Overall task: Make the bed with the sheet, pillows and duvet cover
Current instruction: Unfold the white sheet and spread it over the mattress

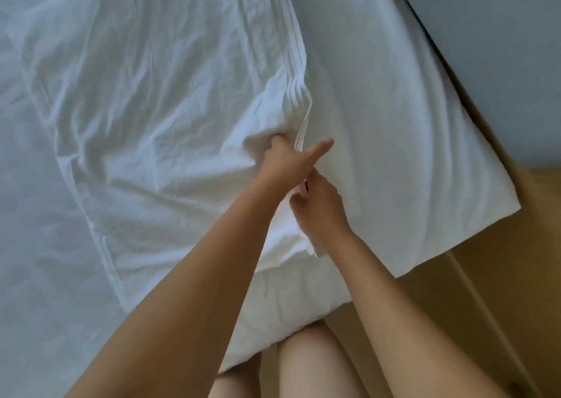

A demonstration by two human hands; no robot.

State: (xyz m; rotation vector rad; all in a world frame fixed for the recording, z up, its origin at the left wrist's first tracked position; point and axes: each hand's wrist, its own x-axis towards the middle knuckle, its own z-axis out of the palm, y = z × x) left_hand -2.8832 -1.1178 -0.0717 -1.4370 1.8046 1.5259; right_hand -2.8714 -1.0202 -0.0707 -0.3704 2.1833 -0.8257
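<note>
At the bottom centre of the frame, two bare legs [306, 367] stand against the near end of a plump white pillow [394, 130]. The pillow runs from just above the knees up and to the right, and its far corner overhangs a wooden floor [501, 291] at the right edge. Two bare forearms reach up from the lower corners and meet at the middle of the frame.

The right hand [321, 209] is the nearer one. Its fingers are curled and pinch the loose edge of a creased white cover [158, 100] where that edge lies against the pillow. Just above it and touching it, the left hand [288, 162] grasps the same edge. Its fingers are buried in a bunched fold of the cloth, and the thumb [321, 147] sticks out to the right over the pillow's smooth surface.

The cover spreads from the hands across the centre and upper left, heavily wrinkled. Several parallel pleats run along its open edge from the hands to the top of the frame. It overlaps the left side of the pillow — whether the pillow is partly inside it cannot be told. I also cannot tell whether it is a pillowcase or the duvet cover.

A white sheet [33, 261] lies flat under both and fills the left side of the frame. At the upper right, beyond a dark line past the pillow, is a plain grey wall [501, 33].
</note>
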